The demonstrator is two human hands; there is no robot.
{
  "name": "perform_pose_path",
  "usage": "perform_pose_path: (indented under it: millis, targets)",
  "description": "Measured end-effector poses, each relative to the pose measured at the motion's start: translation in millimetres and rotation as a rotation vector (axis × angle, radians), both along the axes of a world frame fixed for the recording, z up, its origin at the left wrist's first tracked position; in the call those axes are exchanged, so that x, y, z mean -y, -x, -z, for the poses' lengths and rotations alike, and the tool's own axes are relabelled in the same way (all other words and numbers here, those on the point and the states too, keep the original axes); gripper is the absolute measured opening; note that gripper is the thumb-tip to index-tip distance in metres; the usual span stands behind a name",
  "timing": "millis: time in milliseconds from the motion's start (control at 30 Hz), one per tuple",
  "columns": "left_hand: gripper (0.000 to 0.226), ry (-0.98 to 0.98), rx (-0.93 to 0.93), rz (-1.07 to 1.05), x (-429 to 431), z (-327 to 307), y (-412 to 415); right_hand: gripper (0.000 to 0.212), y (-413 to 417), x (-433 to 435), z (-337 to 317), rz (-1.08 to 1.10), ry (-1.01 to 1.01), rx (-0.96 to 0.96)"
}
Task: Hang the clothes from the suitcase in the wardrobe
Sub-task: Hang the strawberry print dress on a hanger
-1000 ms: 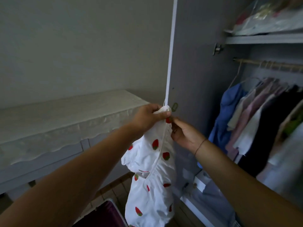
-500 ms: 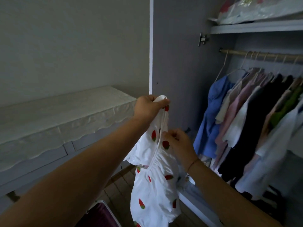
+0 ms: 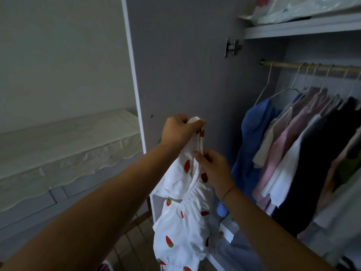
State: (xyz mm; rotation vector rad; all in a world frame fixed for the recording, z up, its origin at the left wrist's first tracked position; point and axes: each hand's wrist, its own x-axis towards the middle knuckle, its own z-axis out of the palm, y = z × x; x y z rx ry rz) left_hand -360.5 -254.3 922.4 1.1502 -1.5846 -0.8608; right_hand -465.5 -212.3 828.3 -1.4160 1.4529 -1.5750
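Strawberry-print garment (image 3: pixel 181 222): white cloth with red strawberries, held up in the air by both hands. Its gathered body droops below them towards the floor.
Left hand (image 3: pixel 180 130): fingers curled tight round the top end of the garment's strap (image 3: pixel 198 142), with a white fold poking out above the knuckles. This is the upper hold.
Right hand (image 3: pixel 214 169): just below and slightly right of the upper hold. Thumb and fingertips pinch the same strap where it meets the garment's body. A thin cord (image 3: pixel 228 190) sits on the wrist.
Strap between the holds: short, running down from the upper hold to the lower.
Wardrobe door (image 3: pixel 175 65): grey and swung open, directly behind both holds.
Rail (image 3: pixel 312 67): above and well to the right of the holds, carrying white wire hangers (image 3: pixel 281 93).
Hung clothes: a blue top (image 3: pixel 254 133) is nearest the grip, to its right at about the same height. A pink piece (image 3: pixel 283 149) and a black piece (image 3: pixel 322 163) hang farther right.
Shelf (image 3: pixel 302 27): high above and to the right of the holds, with plastic-wrapped bundles (image 3: pixel 302 6) on it.
Covered counter (image 3: pixel 68 145): left of the holds at about their height, under a pale scalloped cloth.
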Motion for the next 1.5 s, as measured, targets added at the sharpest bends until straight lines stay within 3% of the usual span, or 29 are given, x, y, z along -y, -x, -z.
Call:
perform_pose_path:
  millis: [133, 267, 333, 467, 533, 600, 700, 800, 933, 1033, 1167, 1267, 1367, 1500]
  targets:
    - [0.032, -0.020, -0.107, -0.033, 31, -2, 21, 0.034, 47, 27, -3, -0.082, 0.007, 0.008]
    - [0.030, -0.042, -0.214, -0.050, 50, -8, 30, 0.037, 77, 50, 5, -0.031, 0.005, -0.079]
    - [0.029, -0.024, -0.184, -0.061, 56, -9, 31, 0.034, 90, 52, 13, -0.019, -0.023, -0.092]
    - [0.028, 0.012, -0.023, -0.073, 64, -3, 31, 0.005, 119, 44, 27, 0.016, -0.052, -0.120]
    - [0.021, 0.025, -0.009, -0.040, 66, -4, 31, 0.017, 137, 37, 31, 0.057, -0.085, -0.117]
    - [0.006, 0.020, -0.062, 0.003, 66, -8, 30, 0.014, 153, 29, 34, 0.105, -0.133, -0.101]
    - [0.018, 0.035, -0.058, 0.077, 72, -10, 24, 0.017, 173, 19, 36, 0.220, -0.165, -0.119]
    - [0.009, 0.022, 0.003, 0.127, 76, -7, 18, 0.011, 186, 11, 34, 0.301, -0.198, -0.123]
    - [0.007, -0.023, 0.149, 0.196, 69, 3, 14, 0.016, 187, 3, 25, 0.281, -0.277, 0.007]
    - [0.013, 0.081, 0.384, 0.138, 65, 10, 12, 0.018, 183, 1, 10, 0.141, -0.338, 0.294]
    - [0.017, 0.137, 0.542, 0.189, 64, 20, 7, 0.017, 184, 4, -26, -0.053, -0.423, 0.583]
    - [0.013, 0.083, 0.670, 0.298, 61, 27, 4, 0.014, 185, 7, -53, -0.095, -0.379, 0.635]
    - [0.030, 0.032, 0.570, 0.280, 64, 29, 7, 0.010, 188, 20, -71, -0.092, -0.350, 0.527]
    - [0.041, -0.172, 0.140, 0.236, 68, 25, 20, 0.016, 193, 59, -87, 0.052, -0.244, 0.197]
